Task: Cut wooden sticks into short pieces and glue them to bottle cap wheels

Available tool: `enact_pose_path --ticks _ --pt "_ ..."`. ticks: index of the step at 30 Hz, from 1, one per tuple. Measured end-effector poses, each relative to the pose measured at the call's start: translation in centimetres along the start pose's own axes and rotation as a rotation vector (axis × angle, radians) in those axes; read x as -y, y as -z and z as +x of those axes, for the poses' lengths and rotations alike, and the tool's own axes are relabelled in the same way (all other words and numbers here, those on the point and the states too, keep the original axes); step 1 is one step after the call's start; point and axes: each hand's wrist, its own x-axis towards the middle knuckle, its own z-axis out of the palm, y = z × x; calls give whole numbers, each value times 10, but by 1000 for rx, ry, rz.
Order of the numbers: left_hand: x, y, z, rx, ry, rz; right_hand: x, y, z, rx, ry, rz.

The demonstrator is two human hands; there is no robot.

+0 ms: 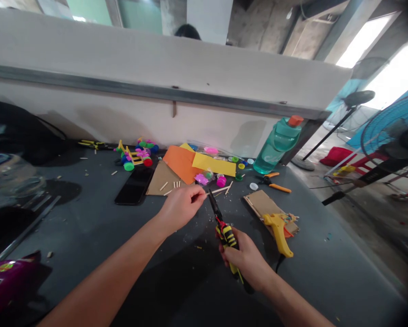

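Note:
In the head view my left hand (183, 206) pinches a thin wooden stick (219, 190) that pokes out to the right of its fingertips. My right hand (243, 254) is wrapped around the black-and-yellow handles of a pair of pliers (227, 234). The dark jaws point up and away, right beside my left fingertips and against or close to the stick; whether they touch it I cannot tell. Short cut sticks (176, 184) lie on a brown cardboard piece (156, 181) behind my left hand. Small wood crumbs are scattered on the dark table below the jaws.
A yellow glue gun (279, 231) rests on cardboard at right, near orange-handled pliers (279, 187) and a teal bottle (275, 147). Orange paper (181, 163), yellow paper (216, 164) and bottle caps lie behind. Further left are a phone (134, 187), a toy-like model (136, 156) and a jar (11, 179).

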Motion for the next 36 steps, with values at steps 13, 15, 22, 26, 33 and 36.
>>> enact_pose_path --ticks 13,15,22,26,33,36 --pt "-1 -8 -2 -2 60 -38 1 -3 0 3 35 51" --pt "-2 -4 -2 4 22 17 0 -4 -1 16 9 105" --pt "0 4 -2 3 -156 157 2 -5 -1 45 -30 186" --pt "2 3 -3 -9 -230 181 -3 -7 -1 46 -35 174" --pt "4 -5 -4 -53 -259 239 -5 -7 -2 18 -32 50" --pt "2 -7 -4 -32 -191 212 -2 -5 -1 -25 21 -37"
